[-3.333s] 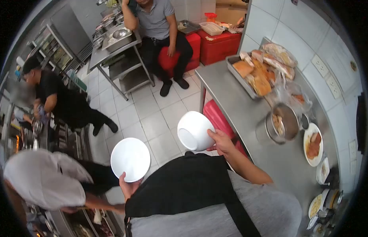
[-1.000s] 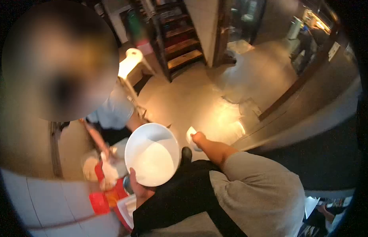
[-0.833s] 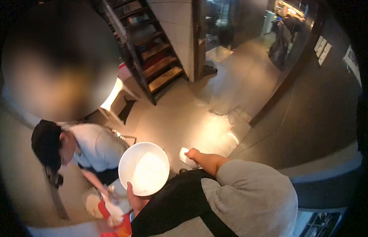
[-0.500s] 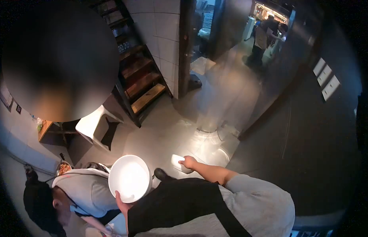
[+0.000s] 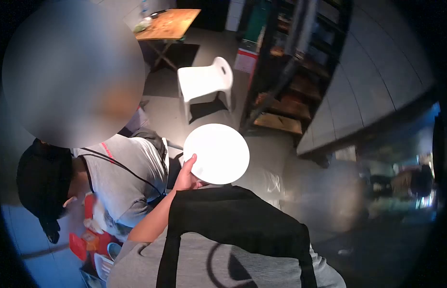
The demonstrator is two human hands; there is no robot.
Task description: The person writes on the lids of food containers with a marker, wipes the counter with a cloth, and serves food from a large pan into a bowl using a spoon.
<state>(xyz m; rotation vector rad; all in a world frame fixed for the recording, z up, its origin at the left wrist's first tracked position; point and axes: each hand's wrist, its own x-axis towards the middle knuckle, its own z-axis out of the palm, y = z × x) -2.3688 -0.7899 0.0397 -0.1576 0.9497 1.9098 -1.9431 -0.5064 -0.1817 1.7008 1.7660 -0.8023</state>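
Note:
A round white bowl (image 5: 217, 152) is held in front of my chest, so brightly lit that its inside shows no detail. My left hand (image 5: 186, 175) grips it at the lower left, thumb over the rim and the other fingers partly hidden below. Nowhere in this view does my right hand show. Close on my left, a person (image 5: 125, 165) in a grey shirt and black cap bends over a red container (image 5: 94, 240) and other containers.
A white stool (image 5: 204, 81) stands beyond the bowl, with a wooden folding table (image 5: 170, 24) behind it. Steep wooden steps (image 5: 283, 120) rise at the right of the stool. A tiled wall (image 5: 362, 86) runs along the right. A blurred round patch covers the upper left.
My view has swung left, towards the stool and table. The bowl remains in my left hand. My right hand, which held a small white dish, has left the view.

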